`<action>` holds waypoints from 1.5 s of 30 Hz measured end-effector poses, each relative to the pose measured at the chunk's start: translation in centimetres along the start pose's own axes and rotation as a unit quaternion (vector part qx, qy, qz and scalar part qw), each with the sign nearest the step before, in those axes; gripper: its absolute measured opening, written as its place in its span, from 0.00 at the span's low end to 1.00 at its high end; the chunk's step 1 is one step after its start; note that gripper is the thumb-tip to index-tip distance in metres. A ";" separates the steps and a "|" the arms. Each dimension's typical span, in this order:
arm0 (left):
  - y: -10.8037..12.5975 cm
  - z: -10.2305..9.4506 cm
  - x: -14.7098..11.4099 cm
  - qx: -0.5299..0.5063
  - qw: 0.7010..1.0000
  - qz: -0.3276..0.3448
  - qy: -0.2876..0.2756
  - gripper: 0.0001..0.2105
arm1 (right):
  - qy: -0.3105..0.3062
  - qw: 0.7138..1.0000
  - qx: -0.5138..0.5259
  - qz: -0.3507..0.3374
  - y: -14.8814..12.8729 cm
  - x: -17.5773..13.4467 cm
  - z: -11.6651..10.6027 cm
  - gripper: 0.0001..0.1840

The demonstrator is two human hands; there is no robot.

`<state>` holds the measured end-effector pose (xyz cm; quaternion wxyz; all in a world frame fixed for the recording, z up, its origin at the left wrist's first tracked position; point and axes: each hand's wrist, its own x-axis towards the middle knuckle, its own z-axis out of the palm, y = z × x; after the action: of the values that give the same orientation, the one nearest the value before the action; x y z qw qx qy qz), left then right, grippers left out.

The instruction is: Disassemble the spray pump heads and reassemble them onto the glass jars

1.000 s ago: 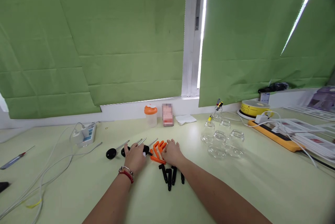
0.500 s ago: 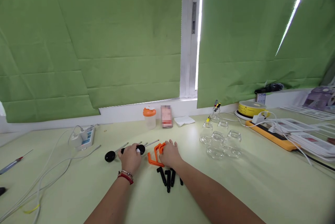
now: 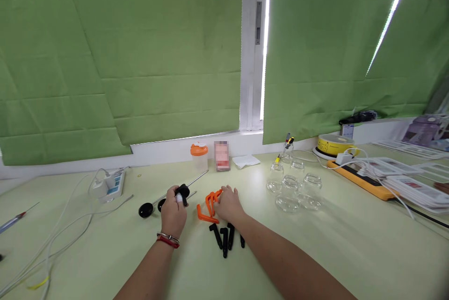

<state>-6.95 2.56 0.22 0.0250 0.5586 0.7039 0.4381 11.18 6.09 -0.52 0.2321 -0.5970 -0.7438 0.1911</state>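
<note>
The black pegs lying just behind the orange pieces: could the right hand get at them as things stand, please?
Probably yes. The right hand rests on the orange pieces, and the black pegs lie loose on the table beside its wrist, with nothing on top of them.

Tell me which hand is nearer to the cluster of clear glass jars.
The right hand. It rests on the orange parts, just left of the glass jars. The left hand is farther left, holding a black-knobbed rod.
</note>
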 end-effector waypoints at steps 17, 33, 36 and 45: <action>3.2 1.0 -3.7 -0.299 0.929 0.072 -0.204 0.18 | -0.077 0.710 0.700 0.003 5.1 -5.2 -6.3 0.10; 4.4 0.6 -4.5 -0.403 0.880 -0.042 -0.247 0.18 | -0.064 0.690 0.721 0.002 6.0 -5.6 -7.0 0.16; 4.1 0.7 -4.1 -0.393 0.890 -0.043 -0.225 0.18 | -0.070 0.687 0.723 0.004 6.4 -5.5 -6.8 0.23; 4.1 0.7 -4.6 -0.437 0.866 -0.048 -0.239 0.18 | -0.130 0.669 0.732 -0.004 6.5 -5.4 -6.3 0.19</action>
<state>-1.75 -0.74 0.30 0.4548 0.5439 0.4388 0.5521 20.97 2.23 0.31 0.4959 -0.2016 -0.3903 0.7490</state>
